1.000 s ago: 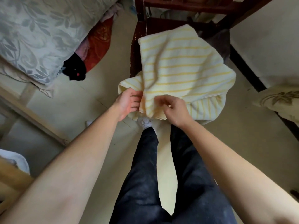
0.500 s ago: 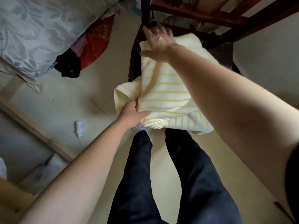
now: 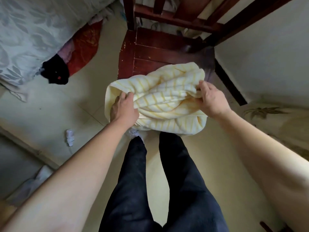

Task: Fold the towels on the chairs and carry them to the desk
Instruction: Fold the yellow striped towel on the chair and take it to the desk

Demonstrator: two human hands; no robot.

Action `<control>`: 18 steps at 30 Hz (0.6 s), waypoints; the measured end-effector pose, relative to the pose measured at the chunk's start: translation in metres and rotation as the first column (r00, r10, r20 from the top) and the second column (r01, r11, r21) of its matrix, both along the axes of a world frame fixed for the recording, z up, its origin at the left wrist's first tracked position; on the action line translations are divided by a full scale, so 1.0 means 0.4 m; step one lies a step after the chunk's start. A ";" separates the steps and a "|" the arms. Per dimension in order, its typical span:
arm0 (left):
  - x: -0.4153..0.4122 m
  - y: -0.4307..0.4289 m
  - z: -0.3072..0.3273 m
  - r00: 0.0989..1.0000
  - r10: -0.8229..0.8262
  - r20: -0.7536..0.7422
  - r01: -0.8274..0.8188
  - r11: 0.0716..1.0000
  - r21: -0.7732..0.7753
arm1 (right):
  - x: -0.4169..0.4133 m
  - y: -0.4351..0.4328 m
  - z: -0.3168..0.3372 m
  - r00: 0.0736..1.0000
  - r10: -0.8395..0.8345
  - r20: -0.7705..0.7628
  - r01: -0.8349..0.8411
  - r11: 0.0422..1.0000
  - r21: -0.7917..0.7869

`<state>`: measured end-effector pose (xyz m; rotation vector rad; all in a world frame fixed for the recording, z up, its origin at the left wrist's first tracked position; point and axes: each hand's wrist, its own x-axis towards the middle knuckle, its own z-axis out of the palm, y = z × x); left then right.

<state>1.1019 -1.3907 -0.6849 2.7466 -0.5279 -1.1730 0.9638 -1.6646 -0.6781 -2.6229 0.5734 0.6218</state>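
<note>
The yellow striped towel (image 3: pixel 167 106) is in the middle of the frame, bunched up in a soft heap. Its far part lies on the front edge of the dark red wooden chair (image 3: pixel 150 51). Its near part hangs down in front of the person's legs (image 3: pixel 167 181). The left hand (image 3: pixel 124 108) grips the left side of the towel, with its fingers curled into the cloth. The right hand (image 3: pixel 212 101) pinches the right side, with its fingers curled round a thick fold. Both hands are full of towel, and neither one is loose. The towel looks light and very soft. It sags wherever nothing holds it up, so it will not stay flat by itself. It looks fluffy, not slippery, and it cannot break. I think the best places to hold it are two corners or a straight edge, one in each hand. Then it can be pulled out flat and folded neatly. Right now the hands hold bunched folds, and I cannot tell where the corners are. The folding does not look done yet. The worktop is not in the frame. A bed (image 3: pixel 33 30) with a grey leafy cover is in the upper left.
</note>
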 end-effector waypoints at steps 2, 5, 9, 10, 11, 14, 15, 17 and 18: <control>-0.021 0.006 0.004 1.000 -0.024 0.014 0.024 1.000 0.012 | -0.013 0.009 -0.008 0.999 0.049 0.017 -0.048 0.999 -0.016; -0.037 0.014 0.007 0.998 -0.010 0.062 0.011 1.000 -0.011 | 0.006 0.012 -0.017 0.983 0.184 0.010 -0.182 0.979 -0.088; -0.032 0.019 0.037 0.995 -0.017 0.097 0.020 0.999 -0.038 | 0.052 -0.002 0.027 0.964 0.263 -0.021 -0.263 0.949 -0.171; -0.023 0.016 0.054 0.994 0.004 0.108 0.001 0.999 -0.051 | 0.064 -0.013 0.053 0.968 0.249 0.008 -0.243 0.950 -0.197; -0.010 0.011 0.084 0.991 0.028 0.127 -0.020 0.998 -0.065 | 0.076 -0.028 0.091 0.974 0.222 0.051 -0.205 0.952 -0.226; 0.051 -0.021 0.214 0.962 0.042 0.268 -0.010 0.993 -0.120 | 0.107 -0.068 0.242 0.962 0.193 0.196 -0.128 0.946 -0.299; 0.073 -0.032 0.246 0.945 0.040 0.326 0.000 0.993 -0.122 | 0.114 -0.079 0.278 0.952 0.207 0.227 -0.128 0.938 -0.321; 0.122 -0.058 0.379 0.877 0.075 0.474 0.012 0.984 -0.178 | 0.120 -0.105 0.420 0.923 0.245 0.298 -0.114 0.912 -0.395; 0.146 -0.071 0.443 0.841 0.108 0.530 0.013 0.976 -0.219 | 0.122 -0.118 0.482 0.905 0.251 0.345 -0.089 0.901 -0.424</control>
